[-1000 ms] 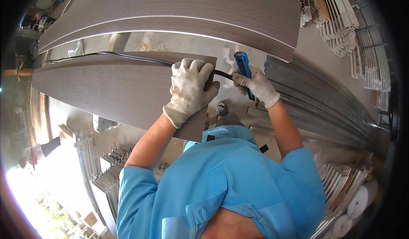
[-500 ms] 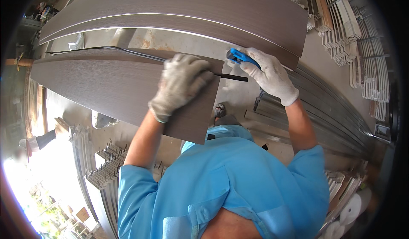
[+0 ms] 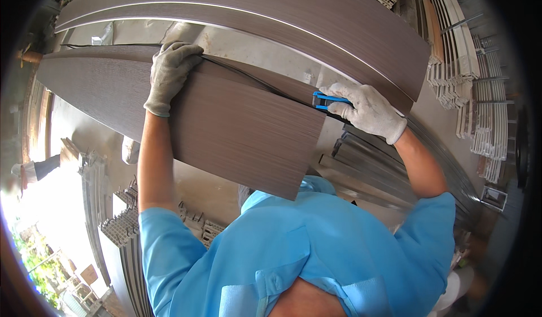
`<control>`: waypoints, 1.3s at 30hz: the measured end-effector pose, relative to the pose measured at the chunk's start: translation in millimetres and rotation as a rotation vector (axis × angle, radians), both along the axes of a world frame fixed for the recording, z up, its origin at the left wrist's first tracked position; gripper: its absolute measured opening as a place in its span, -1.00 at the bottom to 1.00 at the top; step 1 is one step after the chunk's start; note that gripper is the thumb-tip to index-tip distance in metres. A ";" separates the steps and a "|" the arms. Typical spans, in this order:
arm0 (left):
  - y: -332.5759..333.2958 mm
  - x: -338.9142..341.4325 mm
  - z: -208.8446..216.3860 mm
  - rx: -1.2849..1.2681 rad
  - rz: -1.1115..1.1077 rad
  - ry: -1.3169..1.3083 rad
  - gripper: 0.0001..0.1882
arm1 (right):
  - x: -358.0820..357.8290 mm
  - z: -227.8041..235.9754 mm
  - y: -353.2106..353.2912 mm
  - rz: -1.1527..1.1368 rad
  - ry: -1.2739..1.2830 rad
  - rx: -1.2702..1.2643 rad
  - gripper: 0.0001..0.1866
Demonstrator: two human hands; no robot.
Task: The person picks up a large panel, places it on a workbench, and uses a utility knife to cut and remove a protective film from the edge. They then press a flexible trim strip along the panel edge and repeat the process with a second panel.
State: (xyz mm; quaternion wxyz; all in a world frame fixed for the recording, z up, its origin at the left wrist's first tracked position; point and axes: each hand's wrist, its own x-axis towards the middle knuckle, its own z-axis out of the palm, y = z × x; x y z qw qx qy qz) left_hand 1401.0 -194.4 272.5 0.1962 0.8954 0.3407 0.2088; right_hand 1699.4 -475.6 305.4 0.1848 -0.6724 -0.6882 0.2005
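Observation:
A long brown wood-grain panel [image 3: 243,125] lies in front of me, its near-right corner close to my shirt. A thin black flexible strip [image 3: 266,85] runs along the panel's far edge. My left hand [image 3: 171,74], in a whitish work glove, is closed over that edge, its curled fingers on the strip; what lies under the palm is hidden. Past the panel's right end, my gloved right hand [image 3: 370,111] grips a blue hand tool [image 3: 330,98] with a dark head. The tool's head is beside the strip's right end; whether they touch, I cannot tell.
Another long brown panel [image 3: 243,6] with pale edge lines lies beyond. Metal profiles [image 3: 372,159] rest low on the right. White profiles [image 3: 446,51] are stacked on a rack at far right. Bundled profiles [image 3: 121,226] stand at lower left.
My left hand has moved left along the panel's far edge. My right hand has shifted slightly right and down, turning the blue tool. The strip's loose end no longer sticks out past the panel in plain view.

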 end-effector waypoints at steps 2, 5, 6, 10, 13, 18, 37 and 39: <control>6.5 2.6 -8.1 0.096 -0.031 -0.038 -0.81 | -9.1 4.6 24.8 0.065 -0.050 -0.005 -0.65; 12.4 1.9 -12.7 0.072 -0.045 -0.044 -0.77 | -35.3 7.5 78.7 0.149 -0.050 -0.136 -0.66; 13.9 0.7 -11.5 -0.003 -0.046 -0.063 -0.76 | -45.8 4.4 100.9 0.159 -0.077 -0.174 -0.66; 13.3 -5.1 -4.5 -0.014 -0.186 -0.150 -0.69 | -54.6 -6.4 118.0 0.193 -0.098 -0.028 -0.66; 11.0 -6.9 -1.8 -0.245 -0.115 -0.160 -0.73 | -25.7 -7.8 66.3 0.176 -0.100 -0.015 -0.62; 12.0 -8.5 -4.8 -0.199 -0.126 -0.135 -0.73 | 24.8 6.5 -46.1 0.062 -0.292 -0.271 -0.67; 57.4 -60.6 44.8 -0.196 -0.176 0.244 -0.70 | 29.1 27.0 -43.4 -0.265 0.275 -0.240 -0.51; 70.1 -69.6 40.1 -0.164 -0.149 0.204 -0.70 | 24.7 18.7 -37.7 -0.163 0.238 -0.116 -0.56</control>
